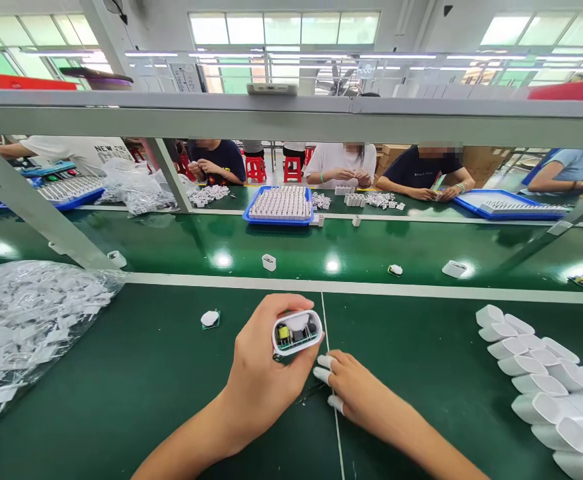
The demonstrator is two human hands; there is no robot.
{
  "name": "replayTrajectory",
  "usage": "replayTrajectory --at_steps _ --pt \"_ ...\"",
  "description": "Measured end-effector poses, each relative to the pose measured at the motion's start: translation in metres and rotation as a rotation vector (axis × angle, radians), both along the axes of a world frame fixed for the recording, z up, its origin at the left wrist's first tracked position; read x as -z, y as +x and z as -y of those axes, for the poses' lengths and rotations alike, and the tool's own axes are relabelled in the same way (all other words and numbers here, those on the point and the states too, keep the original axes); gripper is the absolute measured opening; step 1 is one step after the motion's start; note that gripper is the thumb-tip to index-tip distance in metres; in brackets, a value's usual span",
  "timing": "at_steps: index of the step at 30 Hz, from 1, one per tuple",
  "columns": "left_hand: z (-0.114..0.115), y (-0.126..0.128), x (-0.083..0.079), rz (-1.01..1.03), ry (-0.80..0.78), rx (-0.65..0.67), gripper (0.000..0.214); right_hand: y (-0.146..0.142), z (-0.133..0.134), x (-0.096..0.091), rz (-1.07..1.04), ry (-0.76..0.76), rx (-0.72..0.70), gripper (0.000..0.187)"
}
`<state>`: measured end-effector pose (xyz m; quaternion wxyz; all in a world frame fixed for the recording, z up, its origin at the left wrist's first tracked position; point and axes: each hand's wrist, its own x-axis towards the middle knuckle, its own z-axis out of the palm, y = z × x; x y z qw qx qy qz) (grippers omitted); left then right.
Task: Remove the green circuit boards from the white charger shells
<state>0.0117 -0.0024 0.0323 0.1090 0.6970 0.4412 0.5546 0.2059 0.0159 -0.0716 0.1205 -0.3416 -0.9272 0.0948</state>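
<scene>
My left hand is wrapped around a white oval plastic housing, holding it above the green work surface with its opening facing me. Inside the housing sits a circuit board with a yellow part and dark parts. Just right of it, my right hand is low over the surface, white covers on several fingertips. Its fingers are stretched and slightly apart, with nothing visible in them. To the left of my left hand lies a small circuit board with a white piece on top.
Several white empty housings stand grouped at right. A clear bag of white pieces lies at left. Beyond a pale strip, a green belt carries scattered parts. A metal frame crosses above; co-workers and blue trays are opposite.
</scene>
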Motion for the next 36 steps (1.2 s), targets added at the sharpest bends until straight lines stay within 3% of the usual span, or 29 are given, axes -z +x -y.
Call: replayTrajectory --at_steps 3,6,9,13,16,19,24,29,36 --pt "-0.001 -0.004 -0.006 -0.074 0.056 0.041 0.024 0.001 0.007 0.043 0.016 0.142 0.016 0.015" --pt "-0.002 -0.009 -0.007 -0.098 0.102 0.006 0.023 0.004 0.007 0.050 -0.061 0.225 0.002 0.020" --pt "-0.002 -0.015 -0.009 -0.094 0.118 -0.046 0.024 0.009 -0.001 0.027 -0.217 0.278 0.015 0.020" --pt "-0.001 -0.020 -0.010 -0.081 0.178 -0.066 0.026 0.015 -0.007 -0.029 -0.476 0.353 0.087 0.021" --pt "0.000 -0.018 -0.008 -0.075 0.208 -0.031 0.026 0.012 0.002 -0.073 -0.661 0.382 0.170 0.022" --pt "0.003 -0.013 0.000 -0.074 0.267 -0.023 0.031 0.004 0.020 -0.102 -0.697 0.461 0.209 0.026" --pt "0.006 -0.010 0.011 -0.183 0.413 -0.159 0.042 -0.005 0.045 -0.111 -0.597 0.655 0.226 0.020" --pt "0.005 -0.007 0.008 -0.245 0.490 -0.224 0.048 0.003 0.057 -0.118 -0.371 0.612 0.299 0.015" --pt "0.005 0.001 0.002 -0.242 0.521 -0.285 0.045 -0.002 0.057 -0.117 -0.397 0.627 0.343 0.015"
